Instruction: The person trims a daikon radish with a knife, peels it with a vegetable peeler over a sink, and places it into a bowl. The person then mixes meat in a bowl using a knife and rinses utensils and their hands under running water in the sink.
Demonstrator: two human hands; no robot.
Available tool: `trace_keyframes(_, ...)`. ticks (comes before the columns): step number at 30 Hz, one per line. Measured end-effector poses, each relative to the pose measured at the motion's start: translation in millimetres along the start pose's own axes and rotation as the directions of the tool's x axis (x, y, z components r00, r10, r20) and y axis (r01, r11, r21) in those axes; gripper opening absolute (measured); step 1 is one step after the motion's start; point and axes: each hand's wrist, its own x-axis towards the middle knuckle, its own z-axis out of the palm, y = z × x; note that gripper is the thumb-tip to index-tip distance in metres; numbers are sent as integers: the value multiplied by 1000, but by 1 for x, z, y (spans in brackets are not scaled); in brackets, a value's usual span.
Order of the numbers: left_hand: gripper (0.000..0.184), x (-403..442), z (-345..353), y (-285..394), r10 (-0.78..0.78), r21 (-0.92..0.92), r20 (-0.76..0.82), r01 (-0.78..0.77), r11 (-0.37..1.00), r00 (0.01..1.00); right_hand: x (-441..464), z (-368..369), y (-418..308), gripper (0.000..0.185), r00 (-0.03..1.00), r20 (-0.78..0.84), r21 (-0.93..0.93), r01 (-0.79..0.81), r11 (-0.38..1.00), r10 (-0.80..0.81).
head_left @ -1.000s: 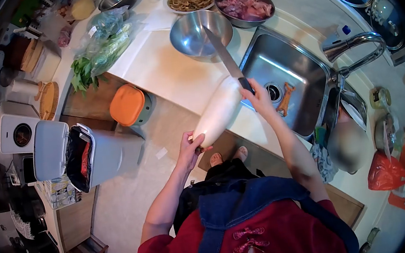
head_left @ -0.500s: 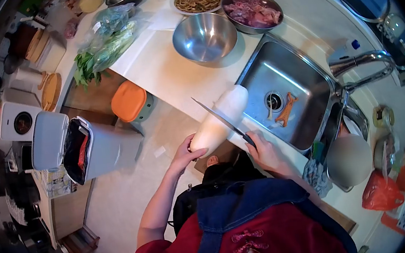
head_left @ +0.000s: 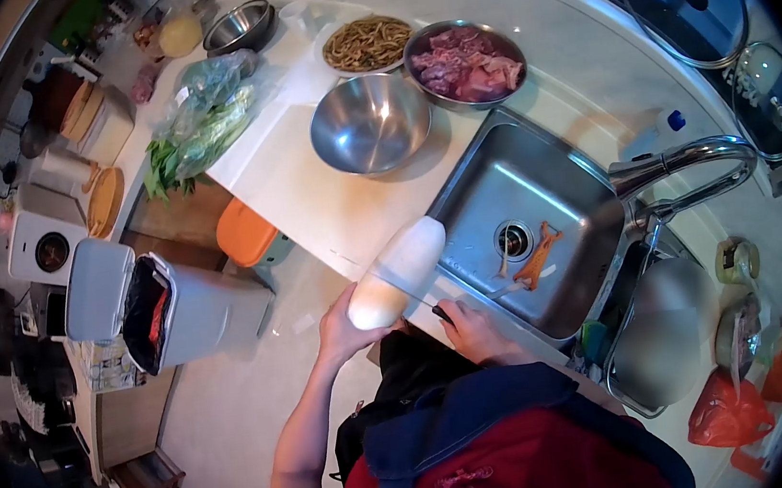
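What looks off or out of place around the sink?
Orange scrap and pale strips lie loose in the sink, by the drain; probably waste, could block it. Greens overhang the counter edge. No clear spill or damage.

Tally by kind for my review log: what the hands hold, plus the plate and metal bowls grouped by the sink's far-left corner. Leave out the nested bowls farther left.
White vegetable, in the left hand: 1
Knife, in the right hand: 1
Plate: 1
Metal bowls, empty bowl and meat bowl: 2
Total: 5
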Motion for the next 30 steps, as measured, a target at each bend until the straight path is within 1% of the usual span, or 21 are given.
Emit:
trace_keyframes(2,86,2,-1,1,13,17,-16,-13,1000,1000,7,-3,-3,30,1000,-14,5,13,1000,-13)
trace_keyframes(4,88,6,-1,-6,-44,-33,-17,44,998,999,15,-4,-6,31,999,-15,12,30,999,-30)
trace_keyframes(5,88,10,-3,-11,-45,-33,-17,44,998,999,19,-2,-5,30,1000,-15,-6,12,1000,-12)
trace_keyframes(6,88,14,-3,-15,-33,-101,-31,30,994,999,22,-1,-6,30,1000,-8,-23,-8,1000,8)
trace_keyframes(7,89,18,-5,-15,-26,-169,-51,17,985,998,27,-3,-9,28,1000,-10,4,-6,1000,6)
trace_keyframes(8,89,22,-9,-16,-39,-174,-57,28,984,998,31,-5,-14,28,1000,4,6,-2,1000,2)
trace_keyframes(10,90,31,-18,-16,-21,-127,-28,17,992,999,39,-9,-21,30,999,-22,-30,26,999,-27)
trace_keyframes(11,92,34,-19,-24,-24,-183,-16,21,983,1000,44,-10,-25,32,999,-25,-39,45,998,-46)
trace_keyframes(12,92,36,-21,-27,-37,-188,-20,33,982,999,50,-11,-28,32,999,-11,-36,48,998,-49)
trace_keyframes(14,87,40,-27,-29,-16,-57,-34,14,998,999,59,-12,-32,32,998,-15,-74,62,995,-63)
trace_keyframes(15,87,42,-31,-30,-25,-61,-33,23,998,999,62,-10,-32,31,999,-3,-76,52,996,-53)
trace_keyframes(17,89,49,-39,-29,25,5,15,-25,1000,1000,70,-7,-33,31,999,16,-78,45,996,-44)
trace_keyframes(21,90,61,-46,-37,38,6,0,-38,999,999,83,-2,-42,29,1000,21,-113,25,993,-23)
trace_keyframes(22,93,64,-47,-40,25,6,-7,-24,1000,1000,84,0,-45,29,999,24,-114,26,993,-23)
trace_keyframes(24,96,67,-49,-42,9,2,-14,-9,1000,1000,86,2,-49,26,996,82,-158,-18,987,32)
trace_keyframes(26,96,68,-51,-44,-25,-49,-6,24,999,1000,88,7,-45,26,994,97,-158,-28,987,44)
trace_keyframes(30,96,69,-53,-43,-49,-76,37,51,996,998,92,9,-48,25,990,126,-152,-37,988,56)
